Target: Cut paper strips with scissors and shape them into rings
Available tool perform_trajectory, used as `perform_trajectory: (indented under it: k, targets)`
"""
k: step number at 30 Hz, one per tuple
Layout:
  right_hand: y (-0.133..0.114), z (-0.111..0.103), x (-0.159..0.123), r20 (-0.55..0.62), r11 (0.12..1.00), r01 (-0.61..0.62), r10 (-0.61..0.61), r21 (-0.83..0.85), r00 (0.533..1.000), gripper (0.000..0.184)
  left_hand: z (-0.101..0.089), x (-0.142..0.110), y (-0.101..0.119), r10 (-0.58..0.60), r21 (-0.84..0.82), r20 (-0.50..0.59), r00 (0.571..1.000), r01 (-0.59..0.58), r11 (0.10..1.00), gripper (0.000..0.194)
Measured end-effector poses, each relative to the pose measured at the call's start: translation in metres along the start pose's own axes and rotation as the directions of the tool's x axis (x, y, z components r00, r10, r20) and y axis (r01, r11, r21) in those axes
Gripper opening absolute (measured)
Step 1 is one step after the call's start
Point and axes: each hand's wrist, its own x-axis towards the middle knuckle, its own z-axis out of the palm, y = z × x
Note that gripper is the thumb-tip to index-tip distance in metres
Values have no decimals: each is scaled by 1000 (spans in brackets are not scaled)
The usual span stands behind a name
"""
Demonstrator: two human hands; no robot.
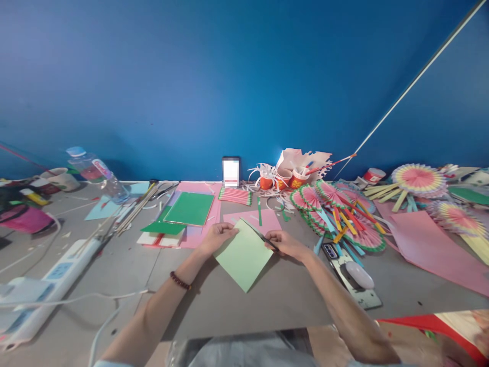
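Note:
A square sheet of light green paper (pixel 244 260) is held up over the table's front middle, one corner pointing down toward me. My left hand (pixel 219 237) pinches its upper left edge. In my right hand (pixel 282 243) is a pair of dark scissors (pixel 267 241), with the blades lying along the sheet's upper right edge. How far the blades are apart is too small to tell. Just behind the sheet lies a pink sheet (pixel 269 218) with thin green strips (pixel 260 211) on and near it.
Green paper (pixel 191 208) is stacked at left, near a power strip (pixel 57 278) with cables and a plastic bottle (pixel 97 171). Paper cups (pixel 299 178) and a lit phone (pixel 231 172) stand by the blue wall. At right are pleated paper fans (pixel 367 232), another phone (pixel 338 262) and a white mouse (pixel 359 275).

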Motion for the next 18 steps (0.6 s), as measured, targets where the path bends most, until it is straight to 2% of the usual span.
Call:
perform_trajectory:
  k: [5, 9, 13, 16, 18]
  targets:
    - [2, -4, 5, -62, 991, 14, -6, 132, 998, 36, -8, 1, 5, 59, 60, -81, 995, -55, 997, 34]
    - [2, -10, 8, -139, 966, 102, -70, 239, 988, 40, -16, 1, 12, 61, 18, -115, 992, -59, 998, 34]
    - [2, -14, 11, -201, 940, 138, -77, 312, 977, 43, -22, 1, 16, 91, 41, -161, 983, -85, 995, 39]
    - [3, -14, 12, -259, 930, 167, -81, 328, 963, 42, -28, 5, 15, 167, 95, -249, 954, -147, 985, 43]
    - [4, -15, 13, -319, 923, 208, -101, 324, 942, 40, -34, 10, 13, 205, 92, -349, 914, -185, 978, 47]
